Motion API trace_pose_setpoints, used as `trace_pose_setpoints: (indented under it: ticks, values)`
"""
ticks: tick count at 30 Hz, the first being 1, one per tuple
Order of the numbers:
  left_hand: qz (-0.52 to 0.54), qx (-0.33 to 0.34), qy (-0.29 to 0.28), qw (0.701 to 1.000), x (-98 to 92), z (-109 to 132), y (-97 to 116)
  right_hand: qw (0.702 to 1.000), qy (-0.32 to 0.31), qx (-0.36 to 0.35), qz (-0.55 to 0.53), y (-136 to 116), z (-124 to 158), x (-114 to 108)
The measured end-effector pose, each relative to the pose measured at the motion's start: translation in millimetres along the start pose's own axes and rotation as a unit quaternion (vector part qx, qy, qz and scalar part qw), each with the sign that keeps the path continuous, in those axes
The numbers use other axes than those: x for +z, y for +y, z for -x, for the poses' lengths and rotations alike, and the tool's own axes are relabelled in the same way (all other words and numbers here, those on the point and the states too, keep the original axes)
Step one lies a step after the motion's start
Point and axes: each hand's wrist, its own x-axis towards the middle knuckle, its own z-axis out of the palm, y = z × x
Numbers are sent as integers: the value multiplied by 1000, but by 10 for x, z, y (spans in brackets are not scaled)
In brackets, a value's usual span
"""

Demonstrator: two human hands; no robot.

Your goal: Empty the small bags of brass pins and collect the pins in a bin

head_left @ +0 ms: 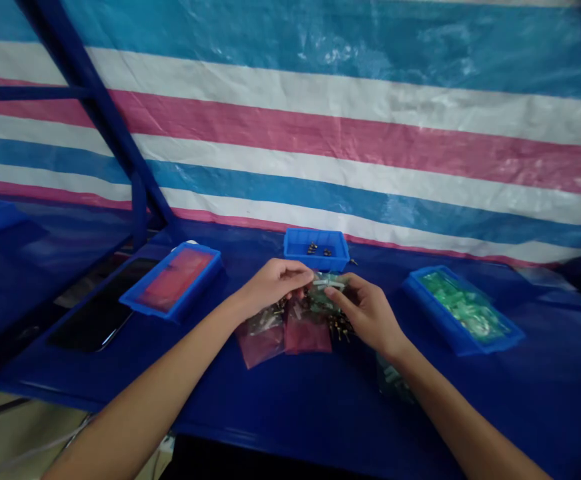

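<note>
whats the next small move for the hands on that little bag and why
Probably pull the mouth of the clear bag apart. The left hand and right hand both pinch its top from opposite sides, above the pink bags. It seems to hold small parts, and the small blue tray just behind already holds a few dark pieces.

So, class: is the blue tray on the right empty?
No, the right blue tray holds a pile of pale green parts.
</note>
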Motion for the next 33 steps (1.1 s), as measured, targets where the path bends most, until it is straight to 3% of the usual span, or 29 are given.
trace_pose_setpoints:
  ticks: [3,6,8,11,13,16,18,22,27,30,33]
  values:
    - [50,11,47,998,-15,-29,-15,999,34,-31,29,-17,-49,-93]
    - [83,26,94,992,-50,-48,-22,988,98,-59,101,-25,-100,-342]
    - [93,31,124,987,-87,-51,-14,963,172,-70,195,1,-119,-634]
    - [95,31,156,983,-145,-50,9,898,280,-44,336,124,-106,-1172]
    - [89,31,171,981,-174,-49,18,880,266,-3,395,243,-69,-1486]
    - [69,30,190,979,-197,-52,16,907,178,50,377,374,4,-1755]
    - [58,29,193,979,-204,-53,12,917,148,60,366,393,44,-1813]
    - [48,16,190,980,-221,-44,25,896,124,49,423,410,77,-1860]
    - [1,9,199,980,-257,-46,35,873,91,-29,478,676,53,-2001]
    - [-112,27,205,972,-260,-54,2,832,135,-34,537,730,16,-1964]
    - [-296,53,208,931,-233,-49,-46,791,208,-51,573,543,-28,-1639]
